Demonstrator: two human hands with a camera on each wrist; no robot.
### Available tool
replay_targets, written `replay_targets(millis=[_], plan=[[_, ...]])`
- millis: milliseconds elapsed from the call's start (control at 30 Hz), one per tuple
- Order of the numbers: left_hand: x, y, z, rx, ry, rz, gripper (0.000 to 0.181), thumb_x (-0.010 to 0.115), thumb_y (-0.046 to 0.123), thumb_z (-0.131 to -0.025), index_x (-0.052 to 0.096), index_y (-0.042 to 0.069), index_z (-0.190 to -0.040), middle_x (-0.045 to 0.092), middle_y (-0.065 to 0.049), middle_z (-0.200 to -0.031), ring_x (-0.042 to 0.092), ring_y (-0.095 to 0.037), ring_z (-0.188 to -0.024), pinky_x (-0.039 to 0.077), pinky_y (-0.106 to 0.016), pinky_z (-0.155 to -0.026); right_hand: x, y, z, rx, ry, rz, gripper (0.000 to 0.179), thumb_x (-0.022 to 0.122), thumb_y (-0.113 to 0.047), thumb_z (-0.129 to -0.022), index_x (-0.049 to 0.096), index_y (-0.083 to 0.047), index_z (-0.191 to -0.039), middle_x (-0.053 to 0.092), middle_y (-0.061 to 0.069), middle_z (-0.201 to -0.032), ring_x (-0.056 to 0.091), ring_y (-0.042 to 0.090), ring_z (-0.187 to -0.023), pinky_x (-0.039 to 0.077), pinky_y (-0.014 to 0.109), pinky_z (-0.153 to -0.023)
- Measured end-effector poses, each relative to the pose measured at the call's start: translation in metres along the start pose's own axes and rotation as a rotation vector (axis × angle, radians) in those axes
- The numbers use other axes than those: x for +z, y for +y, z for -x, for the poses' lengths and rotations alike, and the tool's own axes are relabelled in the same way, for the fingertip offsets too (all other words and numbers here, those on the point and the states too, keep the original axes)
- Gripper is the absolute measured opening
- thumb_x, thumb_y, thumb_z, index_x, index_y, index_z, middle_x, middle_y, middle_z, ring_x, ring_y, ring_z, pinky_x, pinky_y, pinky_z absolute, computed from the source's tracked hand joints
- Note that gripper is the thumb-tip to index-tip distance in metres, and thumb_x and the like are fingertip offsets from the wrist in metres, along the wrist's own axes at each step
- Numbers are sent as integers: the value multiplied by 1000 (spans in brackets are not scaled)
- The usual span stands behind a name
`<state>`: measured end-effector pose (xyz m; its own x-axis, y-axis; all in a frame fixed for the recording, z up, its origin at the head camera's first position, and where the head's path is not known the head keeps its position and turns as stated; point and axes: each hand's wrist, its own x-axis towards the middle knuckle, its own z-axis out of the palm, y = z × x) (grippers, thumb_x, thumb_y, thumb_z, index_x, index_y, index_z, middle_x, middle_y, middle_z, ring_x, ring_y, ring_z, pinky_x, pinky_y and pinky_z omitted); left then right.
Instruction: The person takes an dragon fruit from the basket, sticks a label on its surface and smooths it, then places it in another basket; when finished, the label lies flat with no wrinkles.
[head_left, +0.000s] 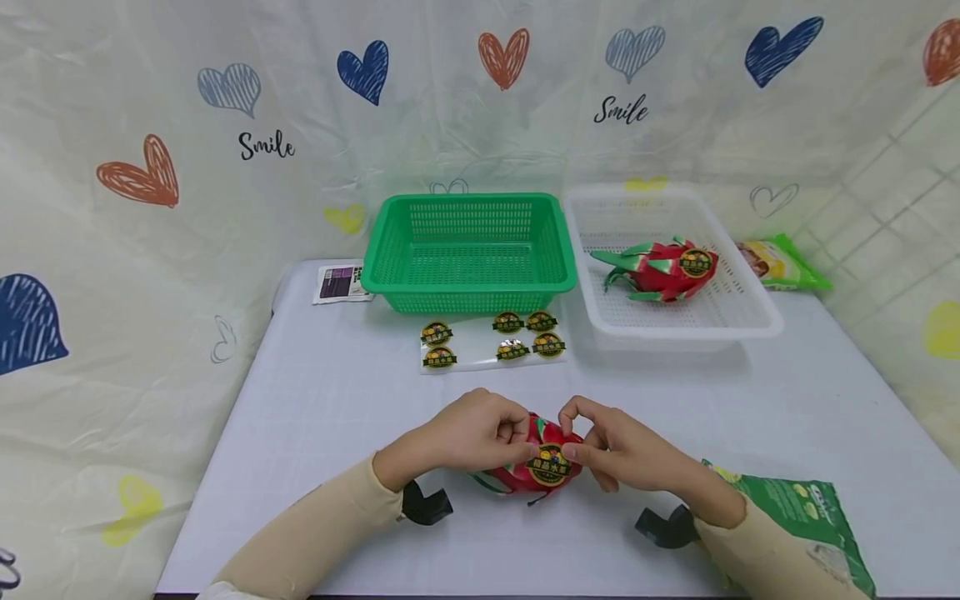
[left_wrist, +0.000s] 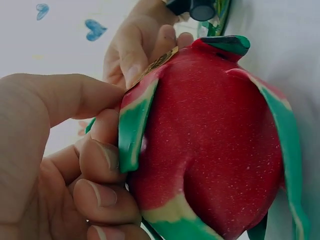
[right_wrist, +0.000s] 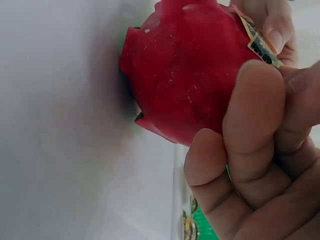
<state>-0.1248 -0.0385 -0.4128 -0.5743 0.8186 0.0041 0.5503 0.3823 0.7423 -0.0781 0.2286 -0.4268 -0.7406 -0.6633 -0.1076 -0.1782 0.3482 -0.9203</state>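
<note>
A red dragon fruit [head_left: 517,477] with green-tipped scales lies on the table between both hands. On its upper side sits an oval black-and-gold sticker [head_left: 550,468]. My left hand [head_left: 476,429] has its thumb on the sticker's left edge, while its curled fingers [left_wrist: 102,195] rest against the fruit's side. From the other side, my right hand [head_left: 630,450] presses its thumb on the sticker's right edge. Its bent fingers [right_wrist: 255,110] lie against the fruit's end. In the right wrist view, part of the sticker's edge stands slightly off the skin.
Behind the hands lies a clear sheet [head_left: 472,357] bearing several similar stickers. A green basket [head_left: 468,302] and a white basket [head_left: 675,333] stand at the back. The white one holds another stickered dragon fruit [head_left: 660,271]. A green packet [head_left: 810,508] lies by the right forearm.
</note>
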Motion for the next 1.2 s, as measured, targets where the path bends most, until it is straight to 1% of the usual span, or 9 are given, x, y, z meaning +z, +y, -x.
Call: replay_targets(millis=[233,467,633,733,800,900,1000,1100,1200], plan=[[-2,1,-3,-1,-1,7,31,75,26,-95,62,21,-68,52,12,-52,43,1,-47,31,-16,-48,-1,-3,1,-3,45,7,23,64,-17,-104,48,-7,-118,53,14,-52,53,29,-42,45,27,-45],[-9,0,-9,5,-45,7,32,74,29,-96,62,20,-68,47,13,-50,40,2,-46,33,-16,-51,10,-2,1,-131,367,262,27,79,-11,-93,59,-19,-108,48,-10,-61,46,2,-54,44,21,-52],[-20,-5,-15,5,-182,81,26,72,29,-99,69,19,-75,49,12,-51,44,1,-46,36,-17,-52,20,-9,0,-168,493,435,43,86,-10,-84,65,-23,-120,63,-11,-98,57,4,-81,53,22,-67],[-23,-7,-18,3,-253,117,23,72,28,-99,72,15,-79,52,9,-51,49,-10,-46,35,-18,-51,27,-13,0,-137,500,487,58,89,-16,-83,63,-23,-134,65,-6,-127,62,9,-104,58,27,-83],[-23,-7,-19,13,-292,134,24,72,27,-98,73,12,-80,56,4,-52,57,-23,-48,35,-17,-51,33,-13,-1,-107,473,494,63,90,-26,-83,60,-23,-139,63,-4,-135,63,13,-114,60,29,-90],[-23,-7,-20,33,-350,152,26,72,27,-99,74,6,-82,64,-7,-55,66,-40,-58,35,-17,-51,40,-14,-3,-60,418,479,65,88,-43,-83,60,-24,-139,63,-6,-136,63,15,-120,59,30,-94],[-26,-8,-21,49,-411,168,28,72,28,-99,75,4,-85,68,-16,-61,68,-46,-63,35,-17,-50,45,-14,-6,-39,396,478,67,85,-55,-81,63,-24,-136,64,-8,-134,64,12,-118,60,29,-94],[-34,-9,-27,67,-461,179,24,71,28,-100,74,7,-87,69,-15,-64,66,-47,-65,39,-18,-52,49,-16,-9,-39,406,506,72,86,-58,-78,62,-21,-136,65,-7,-132,64,11,-114,60,30,-92],[-42,-11,-36,79,-469,178,17,70,28,-101,74,14,-91,70,-8,-68,62,-46,-67,47,-23,-56,52,-18,-12,-30,407,535,78,89,-57,-75,60,-19,-137,66,-7,-130,64,9,-111,59,31,-91]])
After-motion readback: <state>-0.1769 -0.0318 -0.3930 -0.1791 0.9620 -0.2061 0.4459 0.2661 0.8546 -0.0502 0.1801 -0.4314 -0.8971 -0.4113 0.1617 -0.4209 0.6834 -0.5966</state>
